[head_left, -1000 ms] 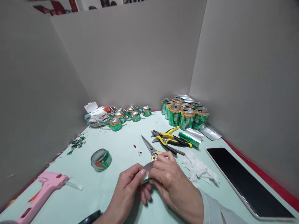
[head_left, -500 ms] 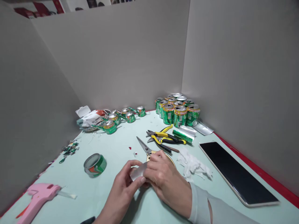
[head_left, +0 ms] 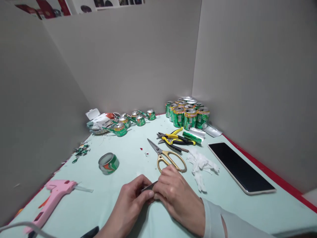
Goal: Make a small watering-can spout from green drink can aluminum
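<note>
Between my two hands is a small strip of sheet metal (head_left: pixel 149 187), seen nearly edge-on and dark grey. My left hand (head_left: pixel 135 200) pinches its left end between thumb and fingers. The curled fingers of my right hand (head_left: pixel 177 196) close on the other end and hide much of it. Just beyond my right hand lie gold-handled scissors (head_left: pixel 161 152), blades pointing away to the left. A cut green can bottom (head_left: pixel 109 163) rests on its side to the left of my hands.
Left: a pink glue gun (head_left: pixel 58 196) and green metal scraps (head_left: pixel 82 150). Back: small can pieces (head_left: pixel 120 129), a wipes pack (head_left: pixel 102 122) and several green cans (head_left: pixel 190 119). Right: yellow-black pliers (head_left: pixel 173 140), crumpled tissue (head_left: pixel 200 165), rolled can sheet (head_left: pixel 193 137) and a tablet (head_left: pixel 240 167).
The metal strip has tilted from showing its bright face to nearly edge-on. The scissors' handles now show clear of my right hand. The whole view has shifted slightly.
</note>
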Tool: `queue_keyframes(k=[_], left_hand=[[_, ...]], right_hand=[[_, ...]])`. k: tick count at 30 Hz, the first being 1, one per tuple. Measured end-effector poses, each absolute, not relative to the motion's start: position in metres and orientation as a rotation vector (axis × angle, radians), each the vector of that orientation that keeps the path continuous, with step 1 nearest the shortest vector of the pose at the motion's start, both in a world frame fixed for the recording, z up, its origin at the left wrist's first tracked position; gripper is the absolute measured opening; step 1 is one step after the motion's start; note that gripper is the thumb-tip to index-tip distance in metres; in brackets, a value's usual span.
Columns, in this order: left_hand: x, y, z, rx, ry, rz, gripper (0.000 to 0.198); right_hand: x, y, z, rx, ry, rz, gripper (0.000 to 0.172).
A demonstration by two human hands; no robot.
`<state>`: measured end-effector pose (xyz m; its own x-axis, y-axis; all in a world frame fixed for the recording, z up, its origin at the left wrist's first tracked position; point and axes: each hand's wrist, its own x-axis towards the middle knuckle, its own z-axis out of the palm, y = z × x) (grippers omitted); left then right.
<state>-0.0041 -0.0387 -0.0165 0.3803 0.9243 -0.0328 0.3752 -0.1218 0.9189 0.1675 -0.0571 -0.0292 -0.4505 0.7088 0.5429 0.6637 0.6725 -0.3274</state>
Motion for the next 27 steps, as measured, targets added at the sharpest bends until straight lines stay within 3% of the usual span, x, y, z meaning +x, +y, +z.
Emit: queue_keyframes(k=[4,7,10,18,27], left_hand=[[-0.014,-0.05,-0.019,2.106,1.26,0.669,0.009],[-0.02,-0.054,-0.026,2.407,1.176,0.783,0.015],[-0.02,-0.055,-0.03,2.603,1.035,0.68,0.021],[-0.01,-0.046,-0.014,2.586,1.015,0.416,0.031],[-0.001,-0.02,0.001,2.396,1.011,0.267,0.024]], right_hand=[[0.164,-0.069,-0.032,-1.1,-2.241,0.098,0.019],[0.163,-0.072,-0.032,-1.149,-2.229,0.096,0.02],[0.164,-0.076,-0.031,-1.202,-2.209,0.113,0.02],[0.174,-0.072,-0.021,-1.328,-2.181,0.309,0.013],[0.174,-0.061,-0.004,-1.523,-2.212,0.466,0.013]])
